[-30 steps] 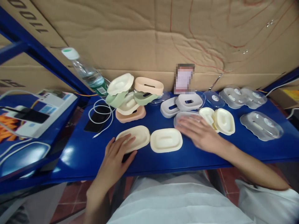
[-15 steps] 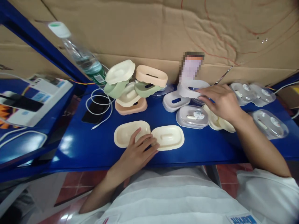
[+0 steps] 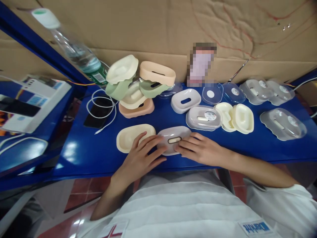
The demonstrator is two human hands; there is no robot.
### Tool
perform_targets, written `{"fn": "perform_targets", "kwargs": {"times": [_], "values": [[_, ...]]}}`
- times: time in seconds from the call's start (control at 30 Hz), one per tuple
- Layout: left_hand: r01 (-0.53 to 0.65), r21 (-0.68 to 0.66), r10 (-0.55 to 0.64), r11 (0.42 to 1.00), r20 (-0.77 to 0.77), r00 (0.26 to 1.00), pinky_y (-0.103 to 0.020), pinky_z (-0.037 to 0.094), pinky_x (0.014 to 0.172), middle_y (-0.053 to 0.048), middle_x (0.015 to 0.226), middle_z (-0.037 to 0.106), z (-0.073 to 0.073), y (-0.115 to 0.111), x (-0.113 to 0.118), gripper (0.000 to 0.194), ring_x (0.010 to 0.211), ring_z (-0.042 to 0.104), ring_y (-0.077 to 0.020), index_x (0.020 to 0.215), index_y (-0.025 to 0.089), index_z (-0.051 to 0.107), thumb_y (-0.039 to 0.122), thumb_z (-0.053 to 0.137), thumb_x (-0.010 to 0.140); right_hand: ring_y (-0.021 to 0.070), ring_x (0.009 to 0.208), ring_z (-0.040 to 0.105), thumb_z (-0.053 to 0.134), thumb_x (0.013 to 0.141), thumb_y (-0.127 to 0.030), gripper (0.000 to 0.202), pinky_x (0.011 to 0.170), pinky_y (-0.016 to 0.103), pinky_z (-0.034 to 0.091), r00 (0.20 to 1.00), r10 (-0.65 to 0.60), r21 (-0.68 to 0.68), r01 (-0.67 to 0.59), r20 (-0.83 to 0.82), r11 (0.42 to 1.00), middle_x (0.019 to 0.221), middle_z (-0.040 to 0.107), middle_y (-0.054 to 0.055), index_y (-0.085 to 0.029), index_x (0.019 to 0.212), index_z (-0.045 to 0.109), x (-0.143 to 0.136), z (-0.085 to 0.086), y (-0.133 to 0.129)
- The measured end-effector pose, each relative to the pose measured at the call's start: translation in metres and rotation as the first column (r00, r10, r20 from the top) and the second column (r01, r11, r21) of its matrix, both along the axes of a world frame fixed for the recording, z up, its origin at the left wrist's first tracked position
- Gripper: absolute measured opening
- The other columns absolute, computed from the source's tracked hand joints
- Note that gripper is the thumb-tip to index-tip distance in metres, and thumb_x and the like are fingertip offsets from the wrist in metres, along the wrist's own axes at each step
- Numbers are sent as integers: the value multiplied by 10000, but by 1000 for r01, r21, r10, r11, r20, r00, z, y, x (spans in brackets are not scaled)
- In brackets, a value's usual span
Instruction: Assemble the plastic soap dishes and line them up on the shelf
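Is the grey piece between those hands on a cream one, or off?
On, apparently: a cream ridge shows through the middle of the grey piece.

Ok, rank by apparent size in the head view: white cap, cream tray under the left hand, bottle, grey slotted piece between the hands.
Largest: bottle
Cream tray and grey slotted piece: too alike to rank, both partly covered
Smallest: white cap

Wears a pale, greyish-white top (image 3: 178, 208) with loose short sleeves.
Shows broad, soft folds running crosswise over the front; carries a pale patch (image 3: 112, 230) with dark red crossing bars on the near left, and a white label (image 3: 257, 228) with blue lettering, upside down, on the near right. Has a wide, creased right sleeve (image 3: 281, 205) and a partly visible left sleeve (image 3: 107, 211); leaves left hand (image 3: 142, 157) and right hand (image 3: 201, 150) bare.
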State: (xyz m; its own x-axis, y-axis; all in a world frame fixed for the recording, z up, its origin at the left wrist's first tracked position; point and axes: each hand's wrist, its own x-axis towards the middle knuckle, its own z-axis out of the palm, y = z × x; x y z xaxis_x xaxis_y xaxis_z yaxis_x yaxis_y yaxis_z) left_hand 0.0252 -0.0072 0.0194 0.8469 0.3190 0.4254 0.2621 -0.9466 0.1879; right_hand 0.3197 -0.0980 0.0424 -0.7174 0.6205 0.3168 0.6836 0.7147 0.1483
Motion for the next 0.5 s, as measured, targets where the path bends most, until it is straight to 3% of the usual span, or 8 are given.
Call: {"fn": "perform_targets", "kwargs": {"times": [0.13, 0.23, 0.3, 0.37, 0.43, 0.5], "values": [[14, -16, -13, 1000, 6, 1000, -542, 397, 1281, -79, 1343, 752, -2, 1, 0, 219, 1344, 664, -260, 1264, 241, 707, 245, 709, 1045, 220, 1165, 709, 579, 1082, -128, 287, 996, 375, 528, 999, 37, -2, -37, 10, 999, 1303, 781, 91, -151, 1330, 722, -1, 1, -3], [27, -36, -26, 999, 27, 999, -536, 406, 1272, -87, 1349, 753, -4, 1, -1, 239, 1351, 661, -267, 1268, 226, 717, 251, 732, 1031, 216, 1208, 705, 614, 1079, -167, 286, 1042, 379, 527, 993, 50, 28, -47, -110, 999, 1288, 786, 97, -138, 1349, 701, 14, 21, 2], [35, -43, -33, 998, 44, 998, -536, 415, 1264, -93, 1357, 750, -5, 1, -1, 238, 1352, 660, -272, 1261, 219, 723, 270, 740, 1029, 226, 1226, 701, 587, 1075, -137, 320, 1026, 402, 534, 979, -75, 79, 91, -190, 993, 1271, 790, 101, -147, 1383, 675, 40, 38, 9], [36, -39, -34, 999, 52, 998, -539, 424, 1254, -101, 1363, 747, -5, 1, 0, 233, 1352, 659, -278, 1255, 210, 726, 274, 739, 1031, 246, 1225, 702, 518, 1084, -113, 356, 1001, 442, 540, 927, -313, 91, 337, -207, 937, 1282, 787, 101, -177, 1403, 663, 77, 51, 20], [35, -29, -33, 999, 55, 998, -539, 436, 1244, -108, 1365, 746, -5, 0, 0, 229, 1353, 658, -282, 1256, 206, 727, 268, 733, 1036, 261, 1210, 701, 467, 1116, -175, 350, 1006, 490, 547, 839, -527, 25, 535, -135, 845, 1318, 775, 97, -214, 1394, 675, 118, 52, 33], [33, -19, -32, 999, 62, 998, -531, 451, 1233, -107, 1363, 748, -5, 1, 1, 223, 1350, 661, -279, 1258, 210, 727, 266, 723, 1042, 265, 1218, 691, 503, 1132, -302, 301, 1051, 519, 543, 812, -579, -109, 570, -72, 814, 1324, 772, 93, -243, 1353, 699, 151, 42, 48]]}}
